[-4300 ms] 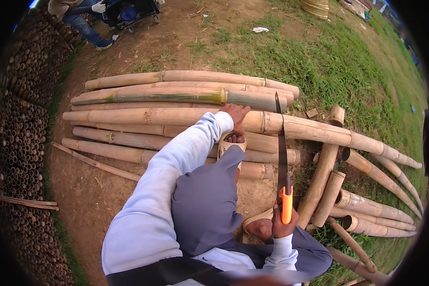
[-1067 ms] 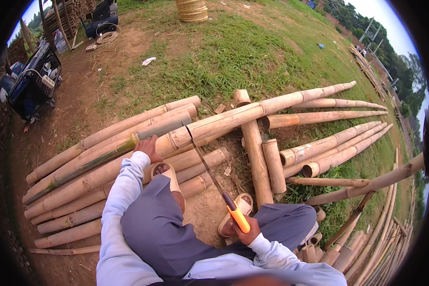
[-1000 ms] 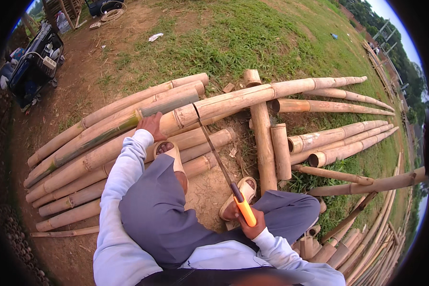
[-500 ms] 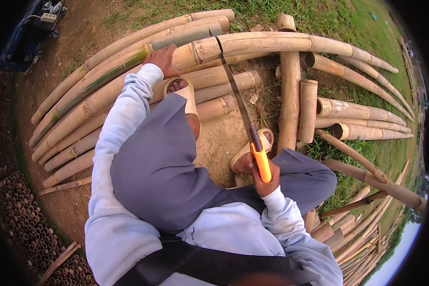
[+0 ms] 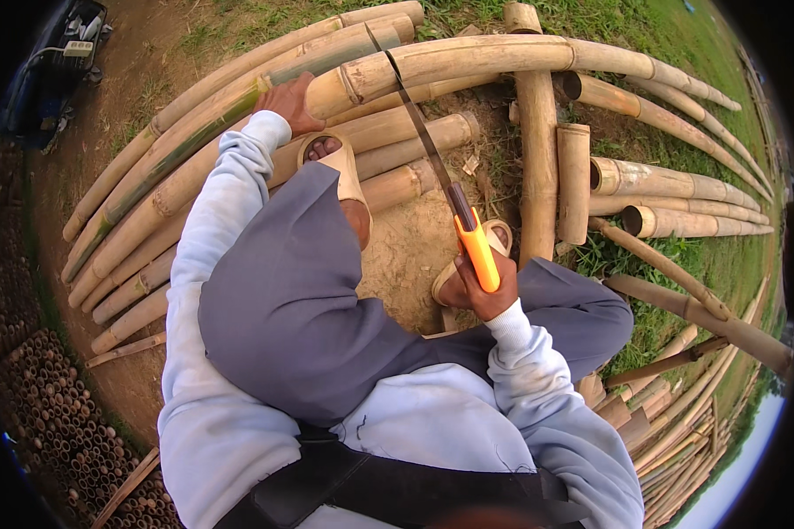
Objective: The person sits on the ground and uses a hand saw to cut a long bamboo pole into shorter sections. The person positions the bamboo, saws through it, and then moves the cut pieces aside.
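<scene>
Pale bamboo: the long main pole (image 5: 468, 55) lies across a thick log (image 5: 537, 159), which seems to keep it off the ground. Bare soil (image 5: 406, 256) between the sandalled feet (image 5: 348, 175) leaves room around the saw (image 5: 434, 157), whose blade crosses the pole, tip past its far edge. Right hand (image 5: 494, 302) clenches the orange handle; left hand (image 5: 291, 104) grasps the pole from above, probably steadying it, fingers clear of the blade.

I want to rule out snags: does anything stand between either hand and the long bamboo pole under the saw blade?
Nothing visible does. The left hand rests on the long bamboo pole; the right hand grips the orange-handled saw, whose blade crosses that pole with nothing seen in between.
</scene>
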The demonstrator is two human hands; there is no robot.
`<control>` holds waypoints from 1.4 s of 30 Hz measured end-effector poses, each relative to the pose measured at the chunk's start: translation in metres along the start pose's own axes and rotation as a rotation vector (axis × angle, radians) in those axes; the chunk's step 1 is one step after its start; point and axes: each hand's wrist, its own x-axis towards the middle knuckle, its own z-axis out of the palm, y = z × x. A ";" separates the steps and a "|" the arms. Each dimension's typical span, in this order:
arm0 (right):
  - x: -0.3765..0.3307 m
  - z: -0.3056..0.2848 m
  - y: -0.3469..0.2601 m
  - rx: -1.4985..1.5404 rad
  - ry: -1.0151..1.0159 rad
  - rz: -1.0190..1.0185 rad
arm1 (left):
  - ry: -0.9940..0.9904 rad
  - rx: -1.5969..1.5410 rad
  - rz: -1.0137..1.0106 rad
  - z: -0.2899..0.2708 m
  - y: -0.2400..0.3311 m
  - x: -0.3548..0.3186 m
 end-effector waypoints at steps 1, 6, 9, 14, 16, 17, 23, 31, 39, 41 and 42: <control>-0.028 -0.006 -0.001 0.010 0.022 -0.036 | -0.001 -0.015 0.008 0.001 -0.001 0.001; 0.001 0.000 0.002 -0.025 0.042 -0.130 | -0.029 -0.013 0.020 0.000 -0.004 0.005; 0.096 0.035 0.004 0.052 0.044 -0.191 | -0.057 -0.018 0.012 -0.003 -0.002 0.005; 0.063 0.021 -0.002 0.042 0.003 -0.075 | 0.027 -0.005 0.039 -0.002 0.000 0.000; -0.003 -0.003 -0.005 -0.011 0.016 0.002 | 0.026 0.016 0.017 0.001 -0.001 -0.001; -0.033 -0.009 -0.006 -0.002 0.045 -0.028 | -0.014 -0.018 0.006 0.001 -0.001 0.000; 0.028 0.007 0.012 -0.024 0.044 -0.089 | -0.009 0.006 0.029 0.000 -0.002 0.005; 0.041 0.010 0.003 0.033 -0.007 -0.052 | -0.013 0.028 0.026 0.001 -0.003 0.002; 0.041 0.013 0.012 0.030 0.013 -0.040 | -0.065 0.007 0.001 -0.001 -0.001 0.005; 0.100 0.037 0.012 0.076 0.072 -0.229 | -0.094 0.014 -0.012 -0.005 -0.001 0.005; 0.112 0.038 0.012 0.006 0.029 -0.236 | -0.075 0.027 0.000 -0.005 -0.001 0.004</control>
